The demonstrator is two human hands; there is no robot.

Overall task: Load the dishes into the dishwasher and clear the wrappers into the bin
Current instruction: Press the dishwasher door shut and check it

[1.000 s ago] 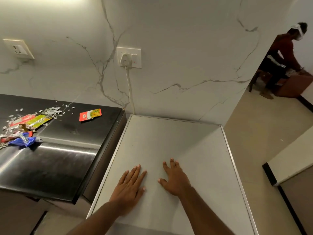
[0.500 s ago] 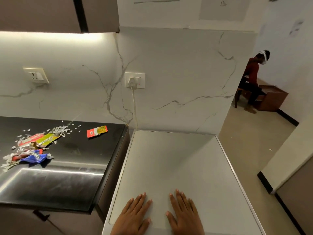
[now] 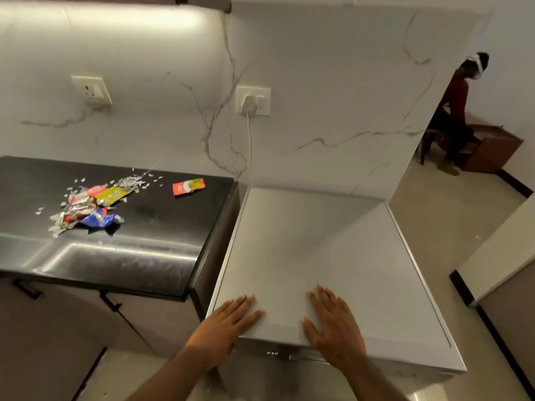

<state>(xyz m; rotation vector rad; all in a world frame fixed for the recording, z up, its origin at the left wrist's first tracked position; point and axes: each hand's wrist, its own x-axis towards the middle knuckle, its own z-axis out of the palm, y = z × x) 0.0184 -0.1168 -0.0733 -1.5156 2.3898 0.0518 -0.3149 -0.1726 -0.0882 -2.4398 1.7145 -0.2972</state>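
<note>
The grey dishwasher (image 3: 318,250) stands to the right of the black counter, its door closed and a small lit display on its front edge. My left hand (image 3: 225,322) and my right hand (image 3: 333,325) lie flat on the near part of its top, fingers straight, holding nothing. A heap of crumpled wrappers (image 3: 89,206) with torn foil scraps lies on the black counter (image 3: 139,256) at the left. A single red and yellow wrapper (image 3: 188,186) lies apart, nearer the wall. No dishes and no bin are in view.
A plug and cord (image 3: 249,111) run from the wall socket down behind the dishwasher. Dark cabinet doors with handles (image 3: 110,302) sit under the counter. Another person (image 3: 454,111) sits in the room beyond, at the right. A low wall (image 3: 498,256) edges the right.
My view has pulled back and tilted, so both hands now sit at the dishwasher's front edge instead of mid-top. The hands stay flat; the wrappers have not moved.
</note>
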